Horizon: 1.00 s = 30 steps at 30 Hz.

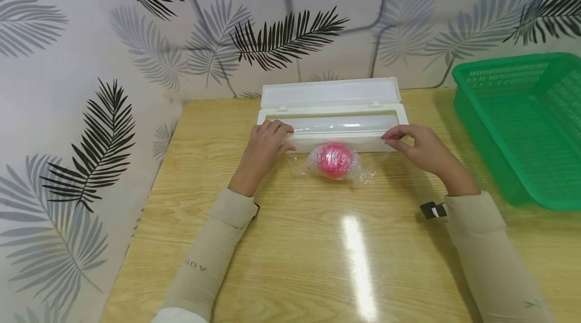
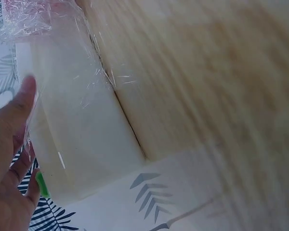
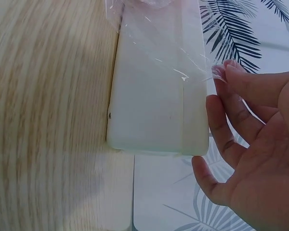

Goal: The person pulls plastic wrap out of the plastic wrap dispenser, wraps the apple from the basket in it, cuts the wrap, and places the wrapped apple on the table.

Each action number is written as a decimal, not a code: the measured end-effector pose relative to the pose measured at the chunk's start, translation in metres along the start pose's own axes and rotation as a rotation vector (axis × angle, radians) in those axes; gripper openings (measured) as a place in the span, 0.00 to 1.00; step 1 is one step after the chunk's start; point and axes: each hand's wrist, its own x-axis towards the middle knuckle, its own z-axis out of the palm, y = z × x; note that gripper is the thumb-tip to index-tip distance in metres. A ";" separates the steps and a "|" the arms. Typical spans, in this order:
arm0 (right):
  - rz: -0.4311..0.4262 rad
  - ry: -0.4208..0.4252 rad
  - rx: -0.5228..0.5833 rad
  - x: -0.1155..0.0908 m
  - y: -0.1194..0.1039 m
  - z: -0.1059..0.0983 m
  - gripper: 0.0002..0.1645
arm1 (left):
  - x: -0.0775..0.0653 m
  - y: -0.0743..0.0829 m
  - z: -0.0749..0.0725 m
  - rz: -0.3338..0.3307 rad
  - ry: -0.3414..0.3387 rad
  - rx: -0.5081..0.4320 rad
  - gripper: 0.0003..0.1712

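A white cling film box (image 1: 338, 142) lies open at the back of the table, with a roll of clear film (image 1: 342, 123) inside. In front of it sits a round pink object (image 1: 335, 160) wrapped in clear film, its kind blurred by the wrapping. Loose cling film (image 2: 86, 72) stretches across the box's front. At the box's left end my left hand (image 1: 269, 142) holds the film at the edge, thumb in front and fingers over the box. My right hand (image 1: 419, 147) pinches the film's other side between thumb and forefinger near the box's right end.
A green plastic basket (image 1: 504, 146) stands on the right of the wooden table (image 1: 290, 252). The box's raised lid (image 1: 331, 93) leans back near the leaf-patterned wall covering (image 1: 290, 25). A dark wrist strap (image 1: 433, 210) shows at the right sleeve.
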 end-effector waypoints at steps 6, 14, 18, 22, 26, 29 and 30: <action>-0.016 -0.037 0.011 -0.001 0.000 0.000 0.07 | 0.000 -0.003 0.000 0.020 0.064 -0.057 0.09; -0.029 -0.043 -0.028 -0.003 -0.001 -0.003 0.09 | -0.001 0.001 -0.005 0.007 0.065 -0.121 0.05; -0.030 -0.037 -0.047 -0.003 -0.003 -0.004 0.10 | -0.004 0.005 -0.011 -0.040 -0.015 -0.128 0.04; -0.050 -0.036 -0.071 -0.005 -0.006 -0.005 0.12 | -0.008 0.008 -0.016 -0.088 -0.081 -0.172 0.04; -0.077 -0.032 -0.075 -0.008 -0.006 -0.007 0.09 | -0.012 0.008 -0.020 -0.096 -0.103 -0.267 0.04; -0.111 -0.005 -0.070 -0.010 -0.005 -0.010 0.07 | -0.016 0.006 -0.022 -0.096 -0.114 -0.328 0.04; -0.123 0.007 -0.068 -0.010 -0.004 -0.011 0.07 | -0.017 0.006 -0.023 -0.097 -0.116 -0.342 0.03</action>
